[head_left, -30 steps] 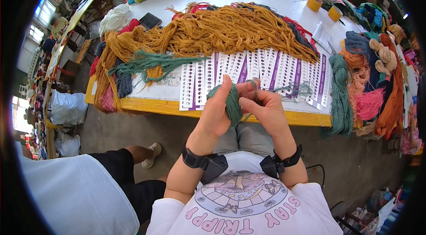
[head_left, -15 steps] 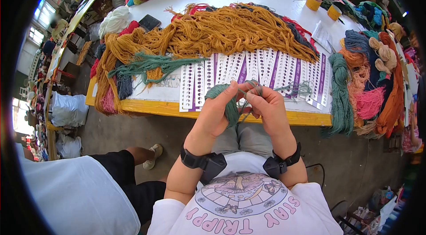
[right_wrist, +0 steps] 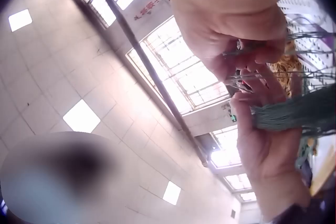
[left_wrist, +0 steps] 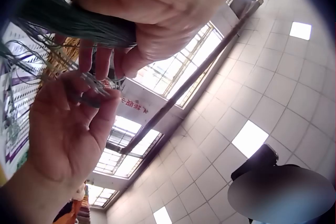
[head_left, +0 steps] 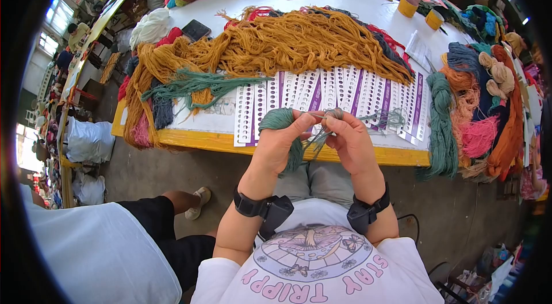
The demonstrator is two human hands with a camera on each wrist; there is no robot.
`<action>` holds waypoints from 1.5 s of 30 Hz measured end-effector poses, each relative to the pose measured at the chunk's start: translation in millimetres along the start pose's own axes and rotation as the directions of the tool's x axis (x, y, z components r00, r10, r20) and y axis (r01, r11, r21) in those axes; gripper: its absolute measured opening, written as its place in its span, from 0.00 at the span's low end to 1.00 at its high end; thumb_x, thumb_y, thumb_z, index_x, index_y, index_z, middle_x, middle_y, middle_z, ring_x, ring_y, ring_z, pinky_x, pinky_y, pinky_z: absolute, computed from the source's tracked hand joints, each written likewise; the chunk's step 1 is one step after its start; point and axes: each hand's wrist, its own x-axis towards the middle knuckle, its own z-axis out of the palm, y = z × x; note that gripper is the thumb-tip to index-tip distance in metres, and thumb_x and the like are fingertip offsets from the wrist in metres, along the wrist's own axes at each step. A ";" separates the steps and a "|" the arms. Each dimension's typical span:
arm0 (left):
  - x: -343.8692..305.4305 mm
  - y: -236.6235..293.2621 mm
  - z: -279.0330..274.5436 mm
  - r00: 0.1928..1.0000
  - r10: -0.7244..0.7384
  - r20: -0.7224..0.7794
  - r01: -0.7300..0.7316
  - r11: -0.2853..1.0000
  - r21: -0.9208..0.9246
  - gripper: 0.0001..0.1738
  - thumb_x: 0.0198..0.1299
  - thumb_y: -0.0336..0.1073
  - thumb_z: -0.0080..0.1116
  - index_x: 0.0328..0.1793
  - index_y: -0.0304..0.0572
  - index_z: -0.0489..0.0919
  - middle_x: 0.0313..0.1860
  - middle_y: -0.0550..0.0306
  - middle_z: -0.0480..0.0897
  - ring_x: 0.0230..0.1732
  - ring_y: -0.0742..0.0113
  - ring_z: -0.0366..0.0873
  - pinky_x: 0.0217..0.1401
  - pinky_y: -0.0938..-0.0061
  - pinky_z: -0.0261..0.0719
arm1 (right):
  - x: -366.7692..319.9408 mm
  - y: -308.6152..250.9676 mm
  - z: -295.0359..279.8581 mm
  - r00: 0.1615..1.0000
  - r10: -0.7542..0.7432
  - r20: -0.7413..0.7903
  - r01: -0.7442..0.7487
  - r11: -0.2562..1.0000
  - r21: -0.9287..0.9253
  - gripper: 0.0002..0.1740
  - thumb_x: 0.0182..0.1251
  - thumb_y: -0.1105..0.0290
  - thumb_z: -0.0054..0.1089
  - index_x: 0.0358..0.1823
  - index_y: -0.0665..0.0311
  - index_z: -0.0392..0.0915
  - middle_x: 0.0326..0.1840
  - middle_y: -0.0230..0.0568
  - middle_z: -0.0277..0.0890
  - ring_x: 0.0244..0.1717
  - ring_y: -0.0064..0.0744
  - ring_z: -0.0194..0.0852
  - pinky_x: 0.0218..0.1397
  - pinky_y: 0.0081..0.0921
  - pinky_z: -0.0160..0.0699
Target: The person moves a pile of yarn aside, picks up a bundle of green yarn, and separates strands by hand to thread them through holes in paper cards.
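Note:
Green yarn point(head_left: 278, 119) forms a thick bundle held in the left hand point(head_left: 277, 146), which has its thumb and fingers around it; the bundle's lower part hangs below that hand. Thin green strands run across to the right hand point(head_left: 352, 140), whose thumb and fingertips pinch them a short way to the right. In the left wrist view the right hand point(left_wrist: 71, 124) pinches loose strands below the dark green bundle point(left_wrist: 79, 24). The right wrist view has the bundle point(right_wrist: 294, 112) lying across the left hand point(right_wrist: 273, 148), with the right hand point(right_wrist: 231, 19) above.
Mustard yarn point(head_left: 287, 39) is heaped across the white table, above punched cards point(head_left: 328, 88). Loose green yarn point(head_left: 201, 83) lies left, and skeins point(head_left: 443, 126) hang at the right edge. The yellow table edge point(head_left: 213, 137) is just beyond the hands. Someone in a light shirt point(head_left: 92, 252) is at left.
The left hand has shifted slightly left and down with the bundle. The right hand has moved slightly right, and the gap between the hands has widened, with strands between them.

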 end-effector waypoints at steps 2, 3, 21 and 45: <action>-0.4 2.1 -9.3 0.998 0.038 0.047 -0.036 0.999 -0.035 0.06 0.60 0.36 0.52 0.38 0.43 0.74 0.37 0.56 0.80 0.42 0.67 0.77 0.44 0.63 0.77 | 1.1 -4.9 3.9 0.997 0.070 -0.043 -0.061 0.982 0.176 0.11 0.63 0.62 0.54 0.36 0.63 0.74 0.24 0.22 0.69 0.19 0.15 0.59 0.17 0.12 0.53; -2.0 6.6 -17.3 0.995 0.041 0.093 -0.029 0.991 -0.128 0.07 0.61 0.37 0.51 0.40 0.43 0.73 0.36 0.57 0.80 0.42 0.67 0.77 0.44 0.63 0.77 | 2.9 -7.7 -1.9 0.977 0.151 0.152 -0.192 0.932 0.308 0.11 0.63 0.62 0.53 0.37 0.63 0.74 0.24 0.23 0.69 0.20 0.16 0.60 0.17 0.12 0.54; -88.5 51.3 -324.3 0.685 0.310 -0.660 -0.688 0.574 -0.444 0.10 0.64 0.37 0.45 0.38 0.39 0.73 0.14 0.70 0.55 0.12 0.80 0.50 0.17 0.84 0.51 | -13.4 -414.4 -368.8 0.673 -0.601 -0.432 0.723 0.658 0.210 0.02 0.59 0.75 0.44 0.33 0.63 0.64 0.25 0.33 0.62 0.24 0.25 0.63 0.27 0.22 0.69; 167.4 -20.1 -87.7 0.938 -0.107 -0.329 0.197 0.946 0.255 0.04 0.49 0.34 0.58 0.29 0.44 0.77 0.22 0.65 0.75 0.21 0.79 0.66 0.22 0.84 0.60 | 191.7 35.8 -17.5 0.934 0.243 0.260 -0.100 0.881 -0.463 0.13 0.63 0.67 0.53 0.48 0.62 0.70 0.26 0.32 0.76 0.16 0.15 0.67 0.16 0.14 0.62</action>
